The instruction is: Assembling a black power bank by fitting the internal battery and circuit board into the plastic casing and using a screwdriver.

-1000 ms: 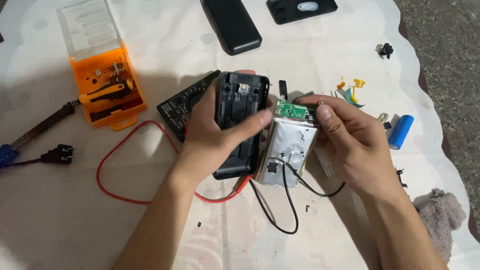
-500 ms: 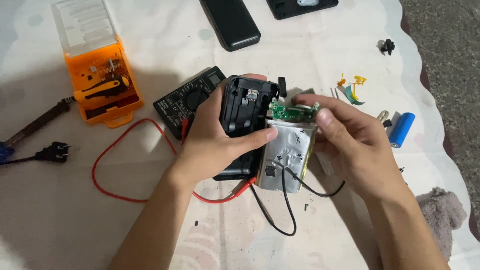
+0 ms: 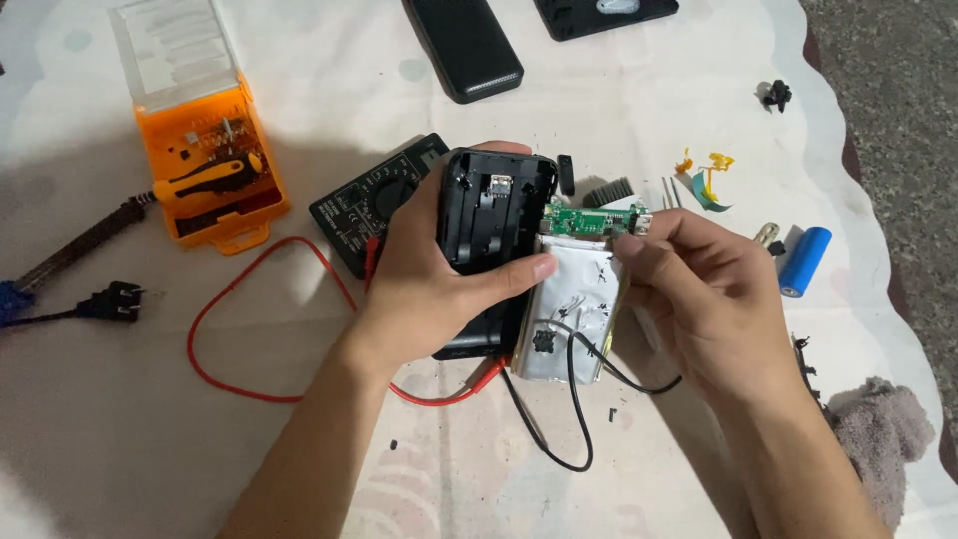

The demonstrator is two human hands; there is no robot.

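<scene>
A black plastic power-bank shell (image 3: 494, 215), opened so that its ribbed inside faces up, sits in the middle of the view, raised a little above the bench (image 3: 619, 90). The left hand (image 3: 439, 274) is closed around it, fingers wrapped over its left edge and the thumb pressed across its lower right side. Right beside the shell, touching its right edge, lies a flat silver pouch battery (image 3: 569, 314) with a small green circuit board (image 3: 597, 220) along its top end. The right hand (image 3: 699, 289) grips this pack, fingertips pinching the board end while the palm backs the pouch's right side. Thin black wires (image 3: 571, 399) loop down from the pouch's face toward the bench.

Under the shell and to its left lies a black multimeter (image 3: 374, 195), partly hidden, with a red test lead (image 3: 249, 329) curling across the pale patterned cloth that covers the bench. Farther left stands an orange plastic tool case (image 3: 215, 170) with a clear lid, holding a screwdriver handle. A black mains plug (image 3: 115, 299) lies near the left border. Above the hands rests a closed black power bank (image 3: 464, 45). To the right, well apart, a blue cylindrical cell (image 3: 804, 262) lies near yellow and green scraps (image 3: 705, 175).
</scene>
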